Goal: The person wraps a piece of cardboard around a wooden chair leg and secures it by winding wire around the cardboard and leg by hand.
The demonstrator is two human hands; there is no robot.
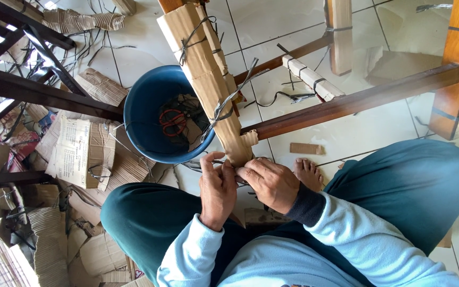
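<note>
A wooden furniture leg wrapped in brown cardboard (208, 79) runs from the top centre down to my hands, bound with dark plastic straps (224, 103). My left hand (216, 188) pinches a thin strap at the wrapped leg's lower end. My right hand (269, 183) grips the same lower end of the cardboard from the right, fingers curled around it. Both hands touch each other at the wrapping. I sit on the floor in teal trousers (150, 218), one bare foot (308, 172) showing.
A blue plastic bucket (142, 106) left of the leg holds orange-handled scissors (172, 121) and strap scraps. Dark wooden rails (346, 101) cross the tiled floor. Cardboard scraps (81, 154) and dark frame pieces (22, 90) crowd the left side.
</note>
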